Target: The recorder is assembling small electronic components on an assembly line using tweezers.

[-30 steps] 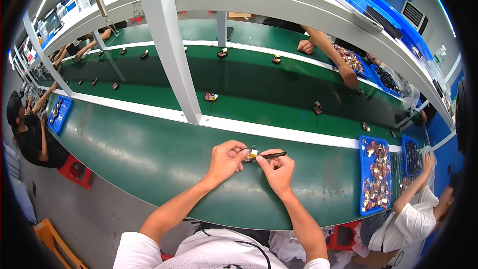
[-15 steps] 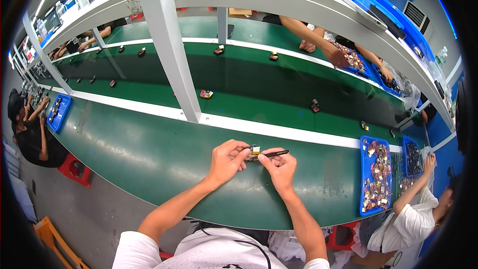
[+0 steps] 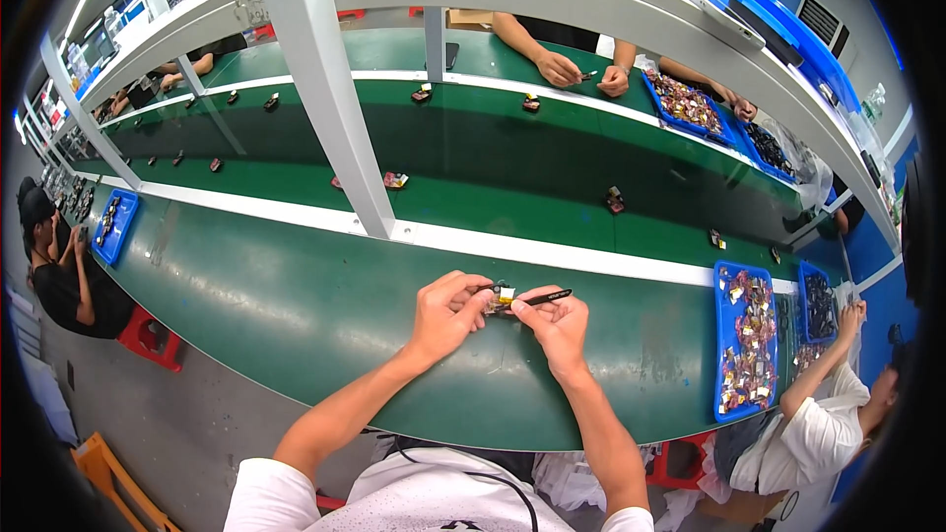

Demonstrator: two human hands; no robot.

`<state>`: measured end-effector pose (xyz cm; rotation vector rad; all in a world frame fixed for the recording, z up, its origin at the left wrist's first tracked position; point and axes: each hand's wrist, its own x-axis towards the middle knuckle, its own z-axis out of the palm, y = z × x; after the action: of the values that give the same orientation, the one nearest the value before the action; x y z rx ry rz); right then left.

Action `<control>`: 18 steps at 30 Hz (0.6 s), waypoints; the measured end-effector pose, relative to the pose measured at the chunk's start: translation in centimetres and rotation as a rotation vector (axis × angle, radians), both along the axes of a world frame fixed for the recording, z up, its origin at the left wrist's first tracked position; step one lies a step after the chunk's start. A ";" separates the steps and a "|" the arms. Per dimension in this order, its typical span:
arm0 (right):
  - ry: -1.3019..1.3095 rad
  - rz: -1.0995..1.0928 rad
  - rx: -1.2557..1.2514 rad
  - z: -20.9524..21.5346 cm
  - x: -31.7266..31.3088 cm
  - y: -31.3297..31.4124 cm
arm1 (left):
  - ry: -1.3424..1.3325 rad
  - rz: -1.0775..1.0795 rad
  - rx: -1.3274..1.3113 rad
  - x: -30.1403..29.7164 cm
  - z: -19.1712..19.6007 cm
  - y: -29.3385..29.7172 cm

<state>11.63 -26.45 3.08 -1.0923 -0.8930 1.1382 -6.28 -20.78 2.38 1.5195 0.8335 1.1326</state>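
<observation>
We see the thumb and forefinger of the left hand [image 3: 448, 313] pinched on a small part [image 3: 506, 294], which shows a white patch and a yellow one. The right hand [image 3: 558, 325] grips a slim black tool [image 3: 550, 297], its thumb tip just beside the part. We cannot tell whether the tool's tip touches the part, since the fingers cover it. The part thus lies between the fingertips of both hands, over a green bench [image 3: 325, 335].

Beyond the fingers we find a white rail [image 3: 552, 257] and, past it, a dark green belt [image 3: 473, 217] bearing small units [image 3: 615, 201] well apart from one another. Ahead of the fingers and to their left stands a pale post [image 3: 340, 108]. Well to their right we note a blue tray [image 3: 720, 355] heaped with small pieces; near it, farther right, sits a co-worker in a white shirt [image 3: 808, 438]. Far to their left, a person in black [image 3: 74, 291] sits by another tray [image 3: 126, 217].
</observation>
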 end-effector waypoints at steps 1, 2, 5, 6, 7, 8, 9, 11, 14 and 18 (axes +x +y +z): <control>-0.005 0.001 0.007 0.0 -0.1 0.0 | 0.000 0.008 0.004 0.0 -0.1 0.0; -0.009 0.003 0.014 0.0 -0.1 0.0 | 0.000 0.009 0.003 -0.1 -0.1 0.1; -0.014 -0.022 0.061 -0.2 -0.3 0.0 | 0.022 0.009 -0.030 -0.1 -0.2 0.2; -0.014 -0.022 0.061 -0.4 -0.3 0.0 | -0.013 -0.022 -0.120 -0.1 -0.3 0.3; -0.052 -0.041 0.073 -0.6 -0.3 0.0 | -0.049 -0.053 -0.209 -0.2 -0.3 0.4; -0.089 -0.060 0.084 -0.7 -0.3 0.0 | -0.048 -0.052 -0.210 -0.4 -0.5 0.6; -0.090 -0.060 0.084 -0.7 -0.4 -0.1 | -0.096 -0.106 -0.286 -0.5 -0.6 0.9; -0.184 -0.097 0.152 -0.4 -0.5 -0.3 | -0.144 -0.161 -0.362 -0.7 -0.6 1.2; -0.277 -0.137 0.231 0.0 -0.8 -0.5 | -0.196 -0.203 -0.409 -0.7 -0.4 1.3; -0.399 -0.177 0.270 -0.4 -0.8 -0.6 | -0.210 -0.230 -0.420 -0.8 -0.3 1.3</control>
<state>10.82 -27.02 2.70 -1.1649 -1.1955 0.6388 -7.09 -19.45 2.09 1.0956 0.6813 0.8644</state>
